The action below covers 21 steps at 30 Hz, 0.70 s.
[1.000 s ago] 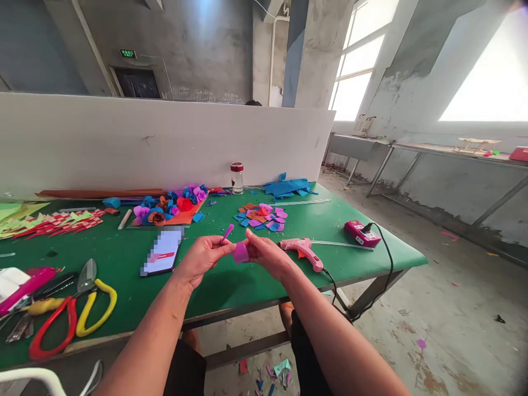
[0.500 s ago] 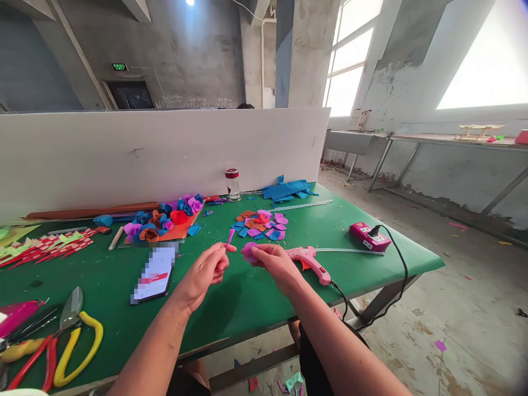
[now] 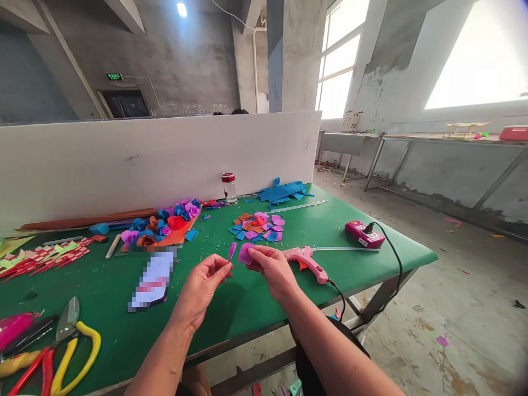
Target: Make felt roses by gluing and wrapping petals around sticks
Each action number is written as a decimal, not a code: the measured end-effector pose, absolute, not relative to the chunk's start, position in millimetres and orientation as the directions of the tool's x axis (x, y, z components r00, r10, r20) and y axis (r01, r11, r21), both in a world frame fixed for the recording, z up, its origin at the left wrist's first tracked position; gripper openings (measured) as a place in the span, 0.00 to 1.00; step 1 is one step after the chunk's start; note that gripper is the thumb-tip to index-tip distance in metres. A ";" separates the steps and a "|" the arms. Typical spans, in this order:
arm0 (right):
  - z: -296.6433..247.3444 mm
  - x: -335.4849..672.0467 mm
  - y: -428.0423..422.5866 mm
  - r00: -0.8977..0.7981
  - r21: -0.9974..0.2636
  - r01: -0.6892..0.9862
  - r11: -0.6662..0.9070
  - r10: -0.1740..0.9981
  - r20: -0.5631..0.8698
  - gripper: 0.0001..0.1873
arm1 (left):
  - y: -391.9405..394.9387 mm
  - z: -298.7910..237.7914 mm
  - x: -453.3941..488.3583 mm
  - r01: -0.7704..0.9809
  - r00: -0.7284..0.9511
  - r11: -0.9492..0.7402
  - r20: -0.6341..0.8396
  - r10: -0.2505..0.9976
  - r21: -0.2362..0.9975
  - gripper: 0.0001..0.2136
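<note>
My left hand (image 3: 205,286) pinches the lower end of a small rolled strip of purple paper (image 3: 232,251), which stands up from the fingertips. Between the thumb and fingers of my right hand (image 3: 275,270) is a flat purple paper petal (image 3: 244,254), held just right of the roll and close to it. Behind both hands lies a loose pile of cut paper petals (image 3: 260,221) in purple, blue, brown and red. A pink hot glue gun (image 3: 315,268) rests on the table beside my right hand, its nozzle end partly hidden by that hand.
Finished paper flowers (image 3: 145,241) lie at the back left, behind a phone (image 3: 152,279). Yellow-and-red-handled cutters (image 3: 68,324) are at the front left. A glass jar (image 3: 230,190), blue crepe paper (image 3: 284,191) and a pink power strip (image 3: 365,235) with a cable also sit on the green table (image 3: 231,324).
My left thumb has closed onto the base of the purple roll, where a finger was stretched out before. The petal in my right hand is turned flatter to view. The camera view has shifted slightly.
</note>
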State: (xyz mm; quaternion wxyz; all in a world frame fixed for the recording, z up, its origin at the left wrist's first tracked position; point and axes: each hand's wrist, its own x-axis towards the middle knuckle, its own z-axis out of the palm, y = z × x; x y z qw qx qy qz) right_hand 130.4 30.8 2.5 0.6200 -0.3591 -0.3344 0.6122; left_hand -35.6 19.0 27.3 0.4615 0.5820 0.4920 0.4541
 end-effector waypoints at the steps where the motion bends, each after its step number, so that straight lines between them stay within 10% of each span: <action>1: 1.7 130.1 31.1 0.020 -0.861 -0.509 -0.007 1.000 -0.020 0.19 | 19.9 25.6 -35.5 0.167 0.077 -0.096 0.084 0.993 0.981 0.16; 21: 4.9 130.9 32.3 0.039 -0.937 -0.346 0.051 0.998 0.040 0.16 | 9.4 18.9 -22.7 0.158 0.063 -0.053 0.044 0.997 0.986 0.16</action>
